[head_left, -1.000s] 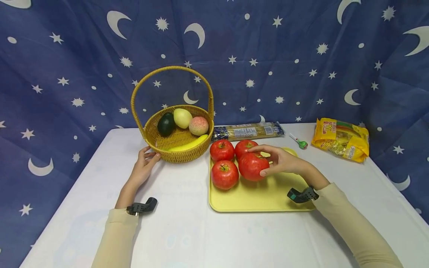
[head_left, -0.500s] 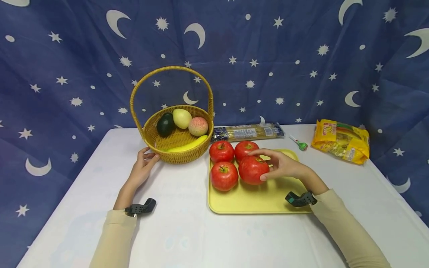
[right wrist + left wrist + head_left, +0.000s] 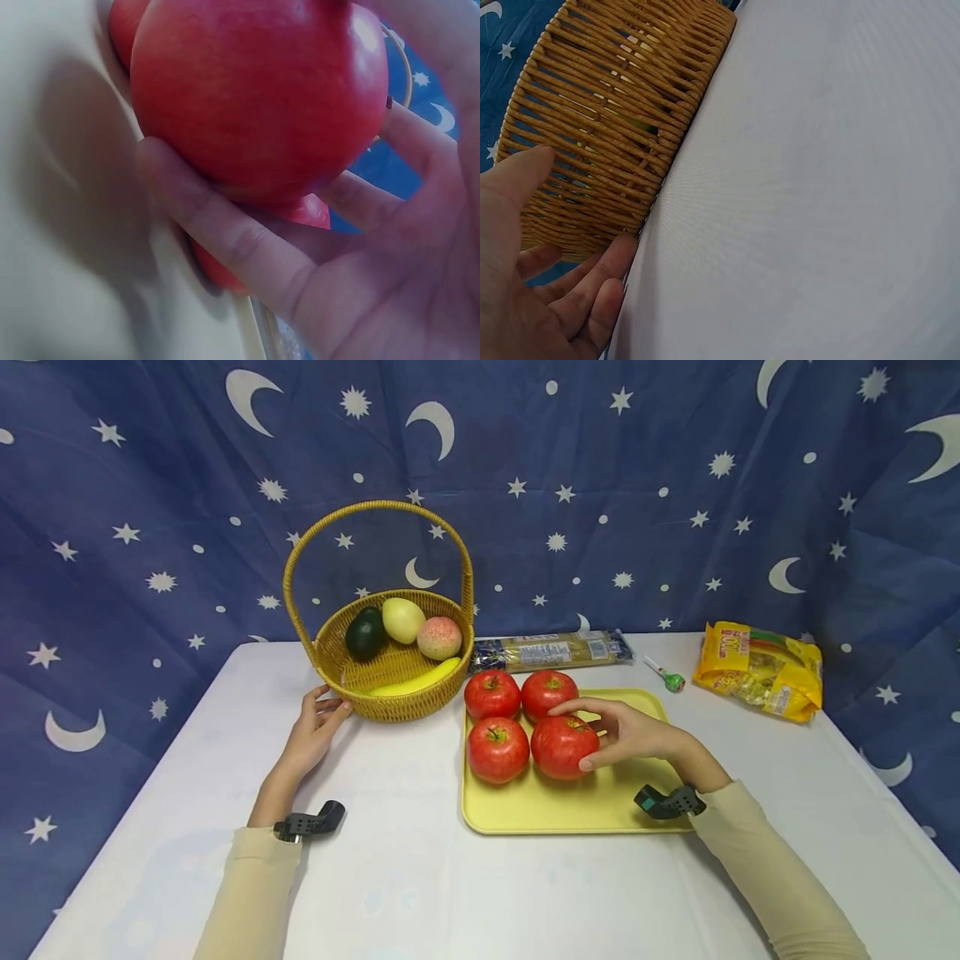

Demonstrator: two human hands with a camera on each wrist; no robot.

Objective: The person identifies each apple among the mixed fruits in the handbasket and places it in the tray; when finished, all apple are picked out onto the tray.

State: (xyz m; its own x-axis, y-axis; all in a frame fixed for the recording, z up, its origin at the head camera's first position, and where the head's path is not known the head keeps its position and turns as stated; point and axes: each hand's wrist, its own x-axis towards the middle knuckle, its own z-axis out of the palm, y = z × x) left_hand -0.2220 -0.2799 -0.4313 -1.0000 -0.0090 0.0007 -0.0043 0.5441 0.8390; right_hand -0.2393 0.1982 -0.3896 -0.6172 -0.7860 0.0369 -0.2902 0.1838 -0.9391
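Note:
My right hand (image 3: 626, 732) grips a large red apple (image 3: 561, 748) over the yellow tray (image 3: 540, 817), thumb and fingers spread round it. In the right wrist view the apple (image 3: 262, 90) lies between the fingers; whether it touches the tray is unclear. Three more apples sit close by: front left (image 3: 498, 750), back left (image 3: 492, 694) and back right (image 3: 548, 692). On the left, my left hand (image 3: 309, 739) holds the wicker basket (image 3: 401, 706) at its lower left wall. Inside are a dark green avocado (image 3: 365, 633), a pale yellow fruit (image 3: 402, 620), a pinkish peach (image 3: 439, 638) and a banana (image 3: 417, 681).
Behind the tray lies a long clear pack of noodles (image 3: 555, 652). A green lollipop (image 3: 670, 678) and a yellow candy bag (image 3: 759, 672) lie to its right. The basket's tall handle (image 3: 375, 504) arches above it. A blue patterned cloth (image 3: 637, 443) hangs behind the white table (image 3: 375, 877).
The apple in my right hand has come slightly down, or nearer to me, relative to the other apples. My left hand stays at the basket. The head view has shifted a little.

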